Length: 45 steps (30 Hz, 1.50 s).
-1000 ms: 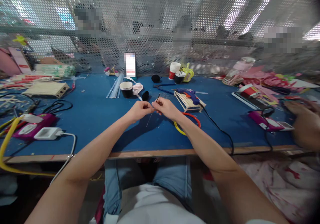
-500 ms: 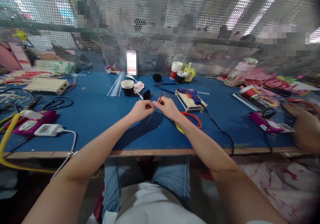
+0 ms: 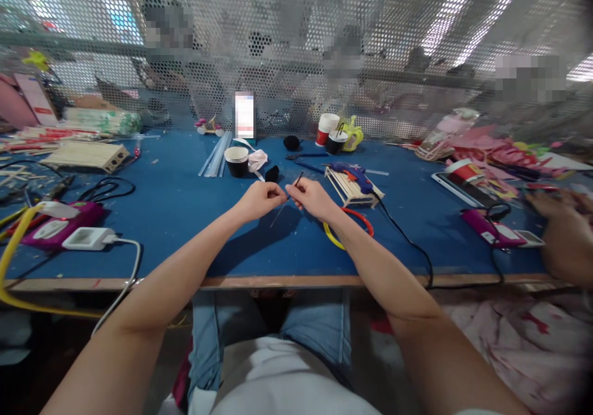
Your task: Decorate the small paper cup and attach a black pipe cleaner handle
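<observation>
Over the middle of the blue table [image 3: 171,217], my two hands nearly touch. My right hand [image 3: 314,197] pinches a thin dark stick [image 3: 300,178], whose upper end pokes out above the fingers. A thin, wire-like length slants down to the left below the fingertips. My left hand [image 3: 262,199] is closed in a pinch against the same stick; the exact grip is too small to make out. Just beyond my left hand lies a small black fuzzy piece [image 3: 272,174]. A blue glue gun [image 3: 353,175] rests on a wooden rack [image 3: 348,190] beside my right hand.
Behind stand a black paper cup [image 3: 238,167], clear sticks [image 3: 215,159], a lit phone [image 3: 245,117] and stacked cups [image 3: 327,129]. Red and yellow rings [image 3: 361,215] lie by my right forearm. Purple power strips [image 3: 493,230] sit on both sides. Another person's hand [image 3: 565,236] is at far right.
My hands have drawn slightly apart, and more of the thin stick shows between and below them. The other person's hand at far right has shifted a little.
</observation>
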Motion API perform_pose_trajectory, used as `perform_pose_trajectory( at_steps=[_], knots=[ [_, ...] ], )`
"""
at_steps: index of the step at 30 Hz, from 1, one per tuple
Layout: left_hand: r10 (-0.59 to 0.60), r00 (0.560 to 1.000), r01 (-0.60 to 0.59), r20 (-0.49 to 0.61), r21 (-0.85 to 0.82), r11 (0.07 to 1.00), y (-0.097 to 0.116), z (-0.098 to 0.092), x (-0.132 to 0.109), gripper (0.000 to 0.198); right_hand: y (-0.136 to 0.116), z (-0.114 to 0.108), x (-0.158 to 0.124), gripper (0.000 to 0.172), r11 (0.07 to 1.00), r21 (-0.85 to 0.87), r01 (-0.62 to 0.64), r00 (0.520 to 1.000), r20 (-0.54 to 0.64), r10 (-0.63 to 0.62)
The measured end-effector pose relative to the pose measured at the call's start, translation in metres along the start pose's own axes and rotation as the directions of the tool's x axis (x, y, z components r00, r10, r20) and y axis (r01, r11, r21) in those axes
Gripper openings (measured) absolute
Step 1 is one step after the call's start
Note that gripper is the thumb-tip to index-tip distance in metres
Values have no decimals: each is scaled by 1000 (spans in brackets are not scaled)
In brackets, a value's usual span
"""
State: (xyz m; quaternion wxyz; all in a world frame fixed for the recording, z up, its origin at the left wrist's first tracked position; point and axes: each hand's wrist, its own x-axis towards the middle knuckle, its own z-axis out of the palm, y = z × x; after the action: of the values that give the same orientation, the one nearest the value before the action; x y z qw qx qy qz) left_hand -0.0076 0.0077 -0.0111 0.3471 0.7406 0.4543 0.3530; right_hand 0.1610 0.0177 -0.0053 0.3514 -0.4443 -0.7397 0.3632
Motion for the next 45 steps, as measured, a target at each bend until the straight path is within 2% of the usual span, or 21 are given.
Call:
perform_pose_trajectory(
  at_steps=[6,9,11,14,16,19,26,32,36,39,45],
  knots=[
    [17,997,-7,-78,120,993,0,6,-1,23,3,4,1,36,995,-96,-2,997,-83,-6],
    [2,994,11,-111,115,993,-1,10,-1,21,2,7,1,36,993,-116,-17,992,-124,3],
    [-24,995,29,-96,51,998,-2,10,-1,20,2,7,1,36,998,-58,-26,996,-91,21],
    [-79,996,75,-35,-103,992,-3,9,-1,23,2,5,0,33,993,118,-6,998,63,-1],
    [-102,995,102,6,-180,978,-3,7,-1,25,3,3,-1,32,984,176,17,992,123,-39],
    [-112,994,113,18,-198,974,0,5,-1,23,2,1,-1,30,993,116,24,995,98,-36],
    [-75,997,73,-12,-125,989,2,7,-1,19,-1,1,-1,31,1000,-24,5,1000,-28,-5],
    [-92,996,93,14,-191,977,0,8,-1,19,3,4,0,33,992,126,-32,999,18,29],
    [-122,992,129,42,-252,959,0,7,-1,20,6,2,1,31,978,204,30,996,73,-46],
    [-107,993,115,46,-228,967,1,6,-1,22,5,1,1,31,992,117,50,996,68,-59],
    [-31,1000,31,1,-46,998,-1,5,1,19,3,2,2,37,989,-117,91,994,-46,-97]
  ],
)
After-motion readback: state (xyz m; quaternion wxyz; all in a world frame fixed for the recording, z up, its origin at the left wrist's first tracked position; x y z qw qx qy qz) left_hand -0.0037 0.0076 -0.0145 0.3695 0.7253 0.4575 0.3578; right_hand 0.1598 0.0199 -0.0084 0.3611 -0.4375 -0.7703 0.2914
